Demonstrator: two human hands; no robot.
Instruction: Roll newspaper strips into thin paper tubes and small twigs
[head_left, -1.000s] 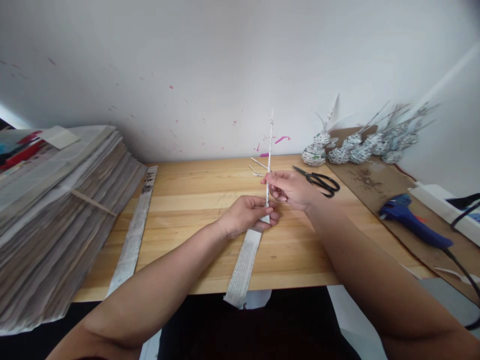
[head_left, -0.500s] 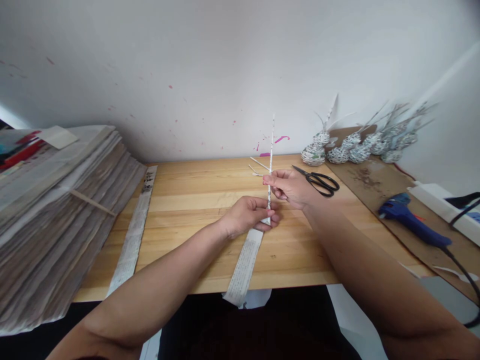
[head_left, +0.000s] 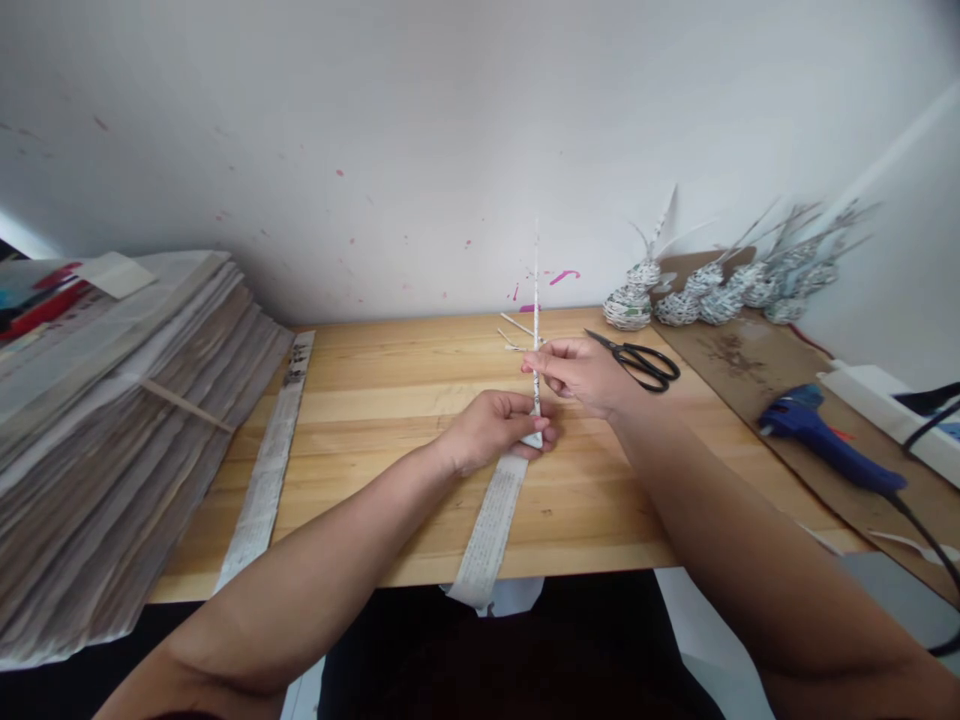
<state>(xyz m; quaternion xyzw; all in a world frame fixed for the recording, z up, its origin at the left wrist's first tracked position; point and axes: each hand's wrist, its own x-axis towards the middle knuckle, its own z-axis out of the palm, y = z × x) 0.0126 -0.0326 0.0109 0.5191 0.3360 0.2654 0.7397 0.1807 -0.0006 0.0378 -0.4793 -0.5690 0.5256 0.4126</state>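
Note:
A thin rolled newspaper tube stands nearly upright over the middle of the wooden table, its tip in front of the wall. My right hand pinches it partway up between thumb and fingertips. Lower down, my left hand grips its base, where a paper strip joins it. That strip slants towards me and hangs over the table's front edge. Black-handled scissors lie just beyond my right hand. Behind the tube are short loose paper sticks.
A tall newspaper stack fills the left side, with another paper strip beside it. Several woven paper gourd shapes stand at the back right. A blue glue gun lies on cardboard near a white power strip.
The tube has tilted slightly to the left at its top. My right hand has shifted a touch left with it, while my left hand stays almost in place.

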